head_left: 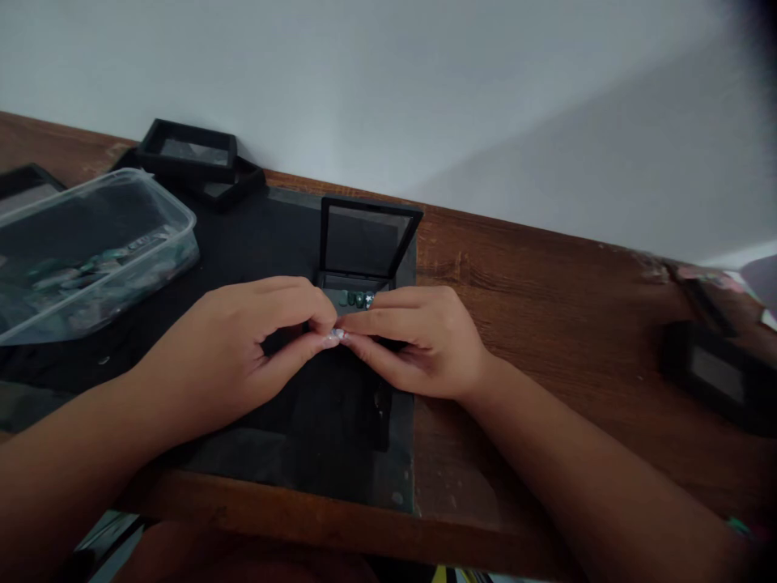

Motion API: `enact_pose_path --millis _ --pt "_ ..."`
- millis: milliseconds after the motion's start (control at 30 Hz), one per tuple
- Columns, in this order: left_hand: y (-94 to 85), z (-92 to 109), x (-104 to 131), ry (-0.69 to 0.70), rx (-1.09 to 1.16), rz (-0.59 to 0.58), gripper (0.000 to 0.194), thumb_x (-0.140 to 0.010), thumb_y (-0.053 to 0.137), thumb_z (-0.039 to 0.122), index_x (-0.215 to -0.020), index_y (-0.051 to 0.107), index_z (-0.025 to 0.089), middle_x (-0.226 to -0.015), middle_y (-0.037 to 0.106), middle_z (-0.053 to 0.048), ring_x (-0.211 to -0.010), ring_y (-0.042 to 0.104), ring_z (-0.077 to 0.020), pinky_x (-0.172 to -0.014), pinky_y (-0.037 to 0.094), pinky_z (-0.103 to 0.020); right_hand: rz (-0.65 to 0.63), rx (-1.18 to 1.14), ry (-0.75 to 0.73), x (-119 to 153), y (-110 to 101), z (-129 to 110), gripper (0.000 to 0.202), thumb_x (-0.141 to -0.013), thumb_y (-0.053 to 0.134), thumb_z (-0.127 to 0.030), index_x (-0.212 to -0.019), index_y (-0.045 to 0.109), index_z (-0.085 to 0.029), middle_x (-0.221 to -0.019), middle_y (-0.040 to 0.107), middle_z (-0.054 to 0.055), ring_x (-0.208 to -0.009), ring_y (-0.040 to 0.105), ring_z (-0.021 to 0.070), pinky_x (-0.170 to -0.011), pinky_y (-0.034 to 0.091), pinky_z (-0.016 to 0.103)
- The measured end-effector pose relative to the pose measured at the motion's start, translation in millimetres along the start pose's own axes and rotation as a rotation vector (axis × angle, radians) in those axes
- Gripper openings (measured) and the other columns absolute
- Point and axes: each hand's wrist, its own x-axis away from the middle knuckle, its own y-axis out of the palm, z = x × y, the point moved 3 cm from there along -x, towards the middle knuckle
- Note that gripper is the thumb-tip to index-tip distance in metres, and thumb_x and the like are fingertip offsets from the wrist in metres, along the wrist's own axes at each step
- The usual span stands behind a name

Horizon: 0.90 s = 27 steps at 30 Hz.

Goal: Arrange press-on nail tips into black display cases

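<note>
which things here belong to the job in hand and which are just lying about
Seemingly in use:
small shiny piece, pinched between left fingers and right fingers
open black rectangular case with clear lid
small dark green pieces inside it
clear plastic rectangular tub, perhaps

Apparently just lying about:
stacked black rectangular boxes behind the tub
blurred black rectangular box at far right

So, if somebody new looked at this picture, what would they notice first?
Probably the small shiny piece pinched between the left hand and the right hand, near the middle. Just behind stands the raised lid of a black case, with a row of little dark pieces below it and a white star-like mark at the row's right end. Over on the left, a big clear tub stands out too.
</note>
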Motion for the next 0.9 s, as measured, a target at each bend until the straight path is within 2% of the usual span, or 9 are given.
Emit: enact_pose_path --millis 233,433,733,833,900 --pt "1.3 -4.1 1.8 -0.012 -0.004 -0.030 0.012 -0.102 0.059 0.024 -0.093 0.067 0.028 -0.094 0.074 0.005 -0.082 0.069 -0.0143 -0.076 0.049 -0.026 -0.009 0.022 0.018 0.1 0.8 0.5 0.017 -0.102 0.067 -0.025 -0.101 0.083 -0.020 -0.069 0.068 -0.003 -0.057 0.055 0.0071 -0.054 0.036 0.023" --pt "-0.5 -3.5 0.5 -0.007 -0.023 0.013 0.011 -0.100 0.060 0.025 -0.093 0.067 0.027 -0.093 0.075 0.005 -0.080 0.069 -0.0153 -0.074 0.049 -0.028 0.041 0.063 0.002 -0.6 -1.1 0.4 0.018 -0.102 0.067 -0.026 -0.102 0.083 -0.019 -0.067 0.067 -0.004 -0.056 0.054 0.0073 -0.053 0.035 0.024" --pt "0.5 1.5 1.7 0.136 -0.043 0.020 0.011 -0.105 0.060 0.022 -0.098 0.066 0.027 -0.099 0.074 0.006 -0.090 0.070 -0.0111 -0.083 0.051 -0.022 0.025 0.058 0.009 -1.9 0.3 -2.7 0.020 -0.102 0.066 -0.026 -0.097 0.083 -0.017 -0.068 0.069 -0.002 -0.058 0.058 0.0083 -0.054 0.036 0.025" --pt "-1.4 2.1 1.4 0.148 -0.085 0.051 0.011 -0.106 0.059 0.023 -0.098 0.066 0.026 -0.100 0.073 0.005 -0.093 0.070 -0.0128 -0.087 0.051 -0.023 0.010 0.058 0.076 -1.3 0.3 -1.6 0.021 -0.103 0.066 -0.033 -0.102 0.082 -0.019 -0.076 0.075 -0.002 -0.061 0.064 0.0084 -0.057 0.040 0.023" --pt "-3.4 -0.3 0.8 0.107 -0.080 0.077 0.010 -0.104 0.059 0.022 -0.097 0.065 0.027 -0.097 0.072 0.005 -0.088 0.069 -0.0134 -0.083 0.050 -0.024 0.021 0.070 0.129 -0.8 -2.0 -0.2 0.026 -0.101 0.069 -0.042 -0.108 0.081 -0.020 -0.081 0.079 -0.002 -0.064 0.067 0.0092 -0.059 0.042 0.023"
